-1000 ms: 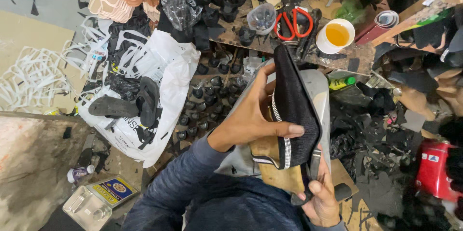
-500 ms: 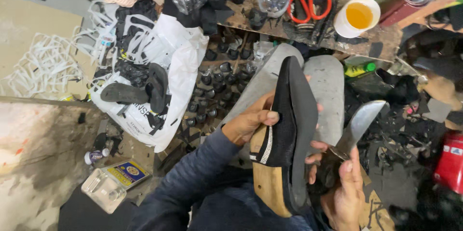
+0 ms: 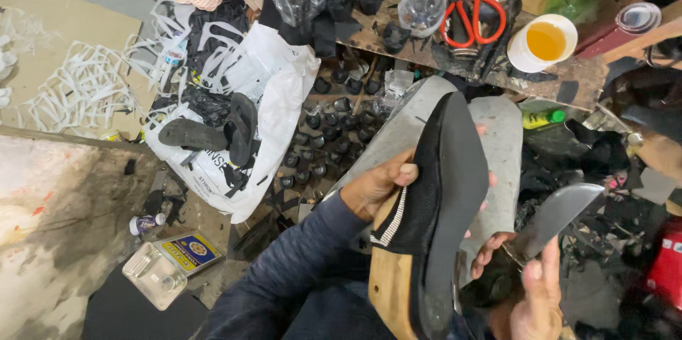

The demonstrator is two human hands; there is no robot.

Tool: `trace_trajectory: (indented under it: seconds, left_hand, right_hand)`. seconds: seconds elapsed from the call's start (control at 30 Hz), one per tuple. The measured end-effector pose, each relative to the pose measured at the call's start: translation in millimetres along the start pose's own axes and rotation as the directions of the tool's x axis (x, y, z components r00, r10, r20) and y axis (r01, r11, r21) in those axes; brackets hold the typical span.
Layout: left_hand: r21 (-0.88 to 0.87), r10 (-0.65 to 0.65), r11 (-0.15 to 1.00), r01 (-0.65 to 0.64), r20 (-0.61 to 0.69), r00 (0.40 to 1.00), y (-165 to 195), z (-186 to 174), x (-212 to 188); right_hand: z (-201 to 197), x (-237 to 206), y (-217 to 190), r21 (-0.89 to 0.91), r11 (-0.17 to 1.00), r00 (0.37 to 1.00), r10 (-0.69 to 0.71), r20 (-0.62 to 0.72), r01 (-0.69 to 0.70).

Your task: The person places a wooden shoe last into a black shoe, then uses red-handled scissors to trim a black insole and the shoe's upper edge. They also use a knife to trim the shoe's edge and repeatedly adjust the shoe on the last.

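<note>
My left hand (image 3: 380, 187) grips a black shoe upper (image 3: 444, 191) stretched over a wooden last (image 3: 391, 290), sole side turned up and toe pointing away from me. A strip of small white studs runs along the shoe's edge by my thumb. My right hand (image 3: 536, 290) holds a knife with a broad grey blade (image 3: 558, 216), just right of the shoe and apart from it. A grey stone slab (image 3: 497, 148) lies beneath the shoe.
A cluttered bench at the back carries red-handled scissors (image 3: 472, 17), a white cup of yellow liquid (image 3: 545, 41), a clear plastic tub (image 3: 423, 9) and black heels. To the left, a white bag (image 3: 270, 98) with black sandals (image 3: 217, 130), white straps on cardboard, a small tin (image 3: 188, 251).
The shoe has risen and stands more upright in my left hand. My right hand has come out from under it holding the knife, now raised at the right.
</note>
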State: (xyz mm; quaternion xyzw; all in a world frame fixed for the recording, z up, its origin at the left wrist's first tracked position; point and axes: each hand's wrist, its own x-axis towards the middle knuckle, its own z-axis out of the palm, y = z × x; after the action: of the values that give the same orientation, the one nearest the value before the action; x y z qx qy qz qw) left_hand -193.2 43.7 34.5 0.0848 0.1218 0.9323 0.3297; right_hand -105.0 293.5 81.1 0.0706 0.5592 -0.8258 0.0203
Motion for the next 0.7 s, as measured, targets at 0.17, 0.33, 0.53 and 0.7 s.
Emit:
trace_trajectory:
  seconds: [0.17,0.33,0.53,0.7]
  left_hand:
    - [0.709,0.104,0.697,0.108,-0.249,0.963,6,38,5]
    - [0.744,0.143,0.512,0.429,-0.566,0.812,-13,48,-2]
    - [0.725,0.142,0.523,0.448,-0.592,0.793,-26,45,-4]
    - [0.749,0.161,0.529,0.398,-0.549,0.82,-30,41,-8]
  right_hand:
    - [-19,-14,-3,-0.194,0.971,0.988,0.128,-0.082,-0.142]
    - [-27,-33,3,-0.568,0.798,0.979,0.165,-0.117,-0.202]
    - [-18,-56,-1,-0.915,0.402,1.0,-0.002,0.021,0.02]
    - [-12,-70,-5,-0.952,0.299,0.998,0.05,-0.048,-0.061]
